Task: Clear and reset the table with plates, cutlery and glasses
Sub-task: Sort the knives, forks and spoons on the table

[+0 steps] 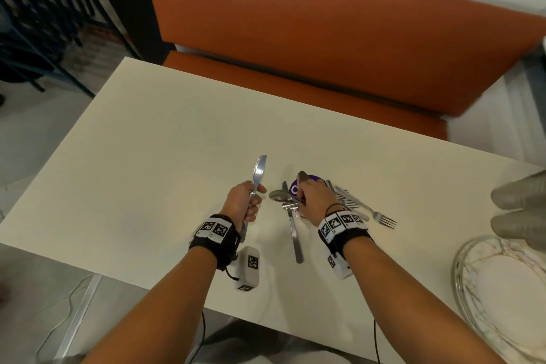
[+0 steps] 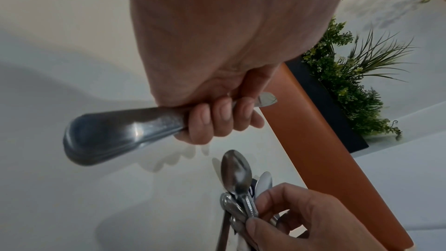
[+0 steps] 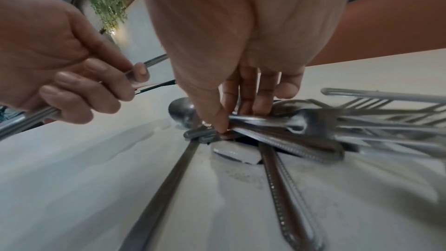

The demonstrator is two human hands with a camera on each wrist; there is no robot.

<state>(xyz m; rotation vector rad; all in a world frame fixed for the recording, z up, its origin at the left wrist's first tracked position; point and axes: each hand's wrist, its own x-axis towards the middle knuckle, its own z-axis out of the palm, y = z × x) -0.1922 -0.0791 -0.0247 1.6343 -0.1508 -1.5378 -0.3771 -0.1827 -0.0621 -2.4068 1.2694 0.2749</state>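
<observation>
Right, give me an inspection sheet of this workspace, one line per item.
Surface: cream rectangular table, mostly bare.
Job's things: steel table knife upright in left hand; heap of steel spoons, forks and knives under right hand; clear glass plate at right edge.
Clutter: purple round disc beneath heap.
Grips: left holds knife handle; right pinches spoon handles.
Cables: black wrist-camera cables hanging.
Surroundings: orange padded bench; green plants.
</observation>
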